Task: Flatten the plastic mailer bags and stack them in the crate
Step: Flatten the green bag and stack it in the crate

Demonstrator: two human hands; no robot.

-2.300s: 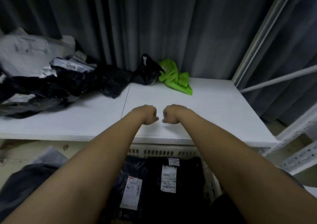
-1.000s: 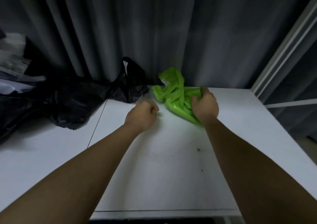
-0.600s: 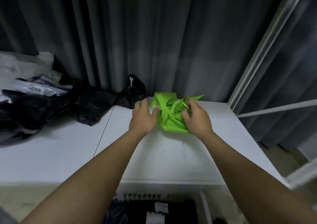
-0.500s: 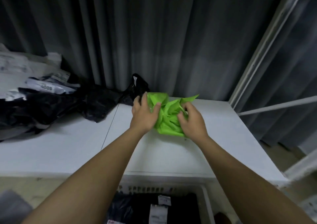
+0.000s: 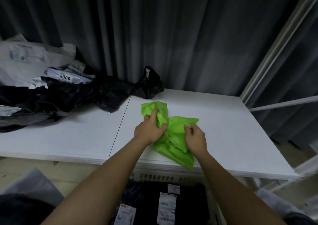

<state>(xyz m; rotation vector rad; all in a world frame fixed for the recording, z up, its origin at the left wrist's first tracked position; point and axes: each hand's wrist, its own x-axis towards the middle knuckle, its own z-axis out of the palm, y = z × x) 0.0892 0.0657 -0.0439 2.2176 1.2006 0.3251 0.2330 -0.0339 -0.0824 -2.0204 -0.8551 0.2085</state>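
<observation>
A crumpled bright green mailer bag [image 5: 173,138] lies on the white table [image 5: 223,121], reaching from mid-table to the front edge. My left hand [image 5: 150,128] grips a bunched fold of it near its far left part. My right hand [image 5: 195,137] pinches the green plastic at its right side. Below the table's front edge stands a white slotted crate [image 5: 154,176] holding flat black mailers with white labels [image 5: 165,207].
A heap of black and grey-white mailer bags [image 5: 51,90] covers the table's left and back, one black bag [image 5: 148,85] standing near the curtain. A white metal shelf frame [image 5: 275,56] rises on the right. Grey curtain hangs behind.
Both hands drew the green bag from the back of the table toward the front edge and spread it partly open; it now lies lower and longer on the table.
</observation>
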